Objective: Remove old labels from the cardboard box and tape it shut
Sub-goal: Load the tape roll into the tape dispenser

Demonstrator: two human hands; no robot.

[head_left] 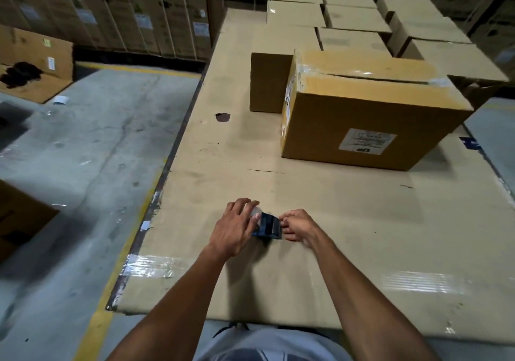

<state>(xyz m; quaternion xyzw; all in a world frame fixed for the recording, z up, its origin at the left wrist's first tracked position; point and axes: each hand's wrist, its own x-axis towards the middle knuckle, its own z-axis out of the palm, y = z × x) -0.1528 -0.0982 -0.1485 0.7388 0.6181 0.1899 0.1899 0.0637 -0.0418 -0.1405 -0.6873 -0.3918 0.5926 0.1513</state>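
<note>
While both your hands are busy near the table's front edge w/ the tape dispenser (266,226) — left hand (233,228) wrapped on it, right hand (296,224) pinching its end — the cardboard box (367,109) sits well ahead, to the right, long axis running left-right, label (367,141) facing you, right hand closer.

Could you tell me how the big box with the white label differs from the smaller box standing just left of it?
The big box is wider, bears a white label and clear tape, and its top flaps gape slightly. The smaller box is narrower and plain on the faces shown. Both are brown cardboard and rest on the cardboard-covered surface.
</note>
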